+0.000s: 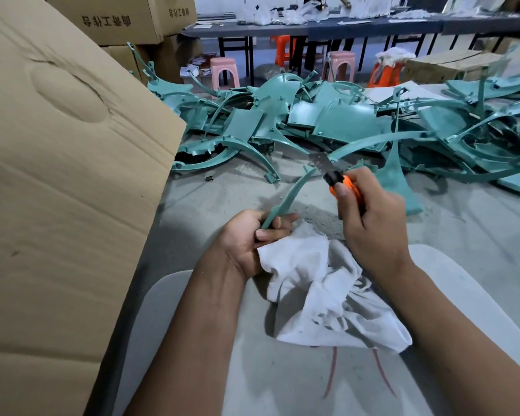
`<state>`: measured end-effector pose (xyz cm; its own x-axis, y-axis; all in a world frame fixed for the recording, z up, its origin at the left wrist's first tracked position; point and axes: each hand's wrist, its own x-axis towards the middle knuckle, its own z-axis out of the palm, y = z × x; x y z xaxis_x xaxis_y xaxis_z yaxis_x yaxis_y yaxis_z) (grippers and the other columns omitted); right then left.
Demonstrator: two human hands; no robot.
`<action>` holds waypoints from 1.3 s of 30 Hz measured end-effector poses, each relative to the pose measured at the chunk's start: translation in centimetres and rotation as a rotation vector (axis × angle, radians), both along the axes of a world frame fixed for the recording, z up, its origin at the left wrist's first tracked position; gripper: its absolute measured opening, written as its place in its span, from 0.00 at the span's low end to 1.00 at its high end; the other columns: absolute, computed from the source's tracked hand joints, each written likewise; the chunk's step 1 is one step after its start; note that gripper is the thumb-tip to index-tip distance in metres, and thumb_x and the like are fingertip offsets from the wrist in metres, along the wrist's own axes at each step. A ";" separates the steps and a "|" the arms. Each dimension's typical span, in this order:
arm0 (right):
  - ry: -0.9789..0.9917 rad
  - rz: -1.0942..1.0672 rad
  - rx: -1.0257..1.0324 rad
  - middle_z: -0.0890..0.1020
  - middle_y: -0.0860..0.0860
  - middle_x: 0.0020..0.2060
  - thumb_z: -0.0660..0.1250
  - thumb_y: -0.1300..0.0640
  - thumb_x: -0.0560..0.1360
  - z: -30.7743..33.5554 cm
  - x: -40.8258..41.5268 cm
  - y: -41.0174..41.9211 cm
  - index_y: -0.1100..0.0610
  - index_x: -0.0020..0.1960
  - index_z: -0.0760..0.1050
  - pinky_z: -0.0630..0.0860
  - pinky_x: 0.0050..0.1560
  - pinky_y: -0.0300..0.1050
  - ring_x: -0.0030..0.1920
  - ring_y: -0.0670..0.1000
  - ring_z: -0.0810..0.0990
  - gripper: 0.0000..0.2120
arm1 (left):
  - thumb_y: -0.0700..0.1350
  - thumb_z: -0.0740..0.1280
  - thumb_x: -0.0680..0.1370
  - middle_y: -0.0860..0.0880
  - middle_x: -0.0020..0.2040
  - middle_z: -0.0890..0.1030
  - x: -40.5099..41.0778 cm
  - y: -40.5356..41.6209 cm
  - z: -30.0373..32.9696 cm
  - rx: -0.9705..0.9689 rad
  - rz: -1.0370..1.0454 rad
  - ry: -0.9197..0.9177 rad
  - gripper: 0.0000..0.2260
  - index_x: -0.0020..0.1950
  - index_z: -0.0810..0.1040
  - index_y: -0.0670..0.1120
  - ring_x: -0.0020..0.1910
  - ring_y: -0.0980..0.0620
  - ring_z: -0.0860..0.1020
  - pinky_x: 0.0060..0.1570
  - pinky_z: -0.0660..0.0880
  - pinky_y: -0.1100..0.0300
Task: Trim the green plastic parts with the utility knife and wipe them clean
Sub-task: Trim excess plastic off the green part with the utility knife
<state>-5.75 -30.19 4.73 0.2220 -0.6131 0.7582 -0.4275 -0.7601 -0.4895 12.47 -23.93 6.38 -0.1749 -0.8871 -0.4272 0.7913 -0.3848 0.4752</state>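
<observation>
A: State the hand positions.

B: The left hand [254,235] is curled round the near end of a slim green part [285,199]. The right hand [370,223] is clamped on the orange utility knife [339,183], blade extended.

A: Where does the part lie relative to the hands?

B: Its long axis runs from the left hand up and away to the right, toward the knife. The free far end sits just beside the blade; contact between blade and plastic cannot be confirmed, as that area is blurred. The right hand is nearer the end to be trimmed.

A: And the wiping material?

B: A white cloth [327,295] lies crumpled between the forearms, touching the left hand.

A: Containers?

B: A large cardboard box [60,175] stands to the left; its contents are not visible. The remaining green parts [327,118] lie loose in a pile on the floor [222,193] ahead, well apart from the hands.
</observation>
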 end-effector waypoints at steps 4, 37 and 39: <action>-0.014 -0.191 0.006 0.69 0.44 0.29 0.60 0.52 0.85 -0.3 -0.7 -0.6 0.55 0.47 0.70 0.61 0.30 0.43 0.30 0.47 0.71 0.10 | 0.39 0.54 0.84 0.48 0.28 0.72 -0.7 -0.2 0.4 -0.025 0.104 -0.126 0.12 0.43 0.70 0.41 0.20 0.58 0.66 0.22 0.61 0.69; 0.073 -0.078 -0.054 0.67 0.43 0.27 0.63 0.50 0.84 -0.1 -0.5 0.3 0.55 0.46 0.72 0.60 0.29 0.43 0.26 0.45 0.66 0.11 | 0.34 0.72 0.76 0.42 0.47 0.84 -0.2 -1.0 1.2 -0.163 0.630 -0.325 0.14 0.61 0.79 0.37 0.31 0.53 0.82 0.24 0.75 0.66; 0.145 0.026 -0.103 0.67 0.42 0.27 0.62 0.48 0.84 -0.2 0.0 0.8 0.55 0.47 0.73 0.63 0.27 0.44 0.26 0.47 0.67 0.12 | 0.35 0.72 0.76 0.41 0.47 0.83 -0.4 -1.1 1.3 -0.149 0.602 -0.284 0.12 0.60 0.79 0.37 0.30 0.53 0.81 0.23 0.74 0.67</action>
<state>-5.79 -29.35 4.57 0.3486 -0.5269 0.7752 -0.4677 -0.8145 -0.3433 12.11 -25.02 7.65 0.4685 -0.8474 -0.2497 0.6839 0.1689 0.7098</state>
